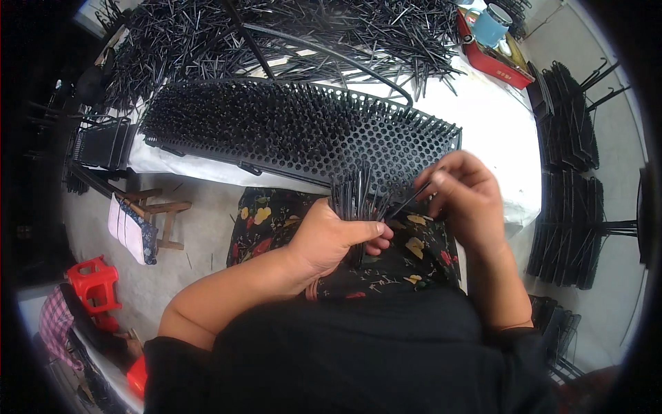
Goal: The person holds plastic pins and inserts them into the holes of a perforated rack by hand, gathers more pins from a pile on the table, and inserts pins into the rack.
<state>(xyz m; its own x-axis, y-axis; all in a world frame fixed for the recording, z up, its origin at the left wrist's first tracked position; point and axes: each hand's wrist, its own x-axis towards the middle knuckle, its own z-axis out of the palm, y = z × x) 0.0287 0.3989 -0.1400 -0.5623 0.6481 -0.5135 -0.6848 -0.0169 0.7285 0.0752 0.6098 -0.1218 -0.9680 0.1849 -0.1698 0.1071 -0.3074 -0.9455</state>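
My left hand [331, 234] is closed round a bundle of thin black sticks [350, 193], its thumb lying across them. The bundle stands roughly upright over my lap, at the near edge of a black perforated panel [393, 148]. Just to the right, my right hand [472, 200] pinches a single thin black stick [414, 199] between thumb and fingers. That stick slants down toward the bundle. Black sticks stand densely in the panel's left and middle holes, while many holes toward its right end show bare. A curved metal bar [331, 52] rises behind the panel.
A large heap of loose black sticks [386, 27] covers the far side of the white-covered table [507, 138]. A red tray [496, 69] with a light-blue mug [491, 27] sits far right. Black racks [565, 231] line the right wall. A wooden stool [169, 210] and red stool [93, 284] stand left.
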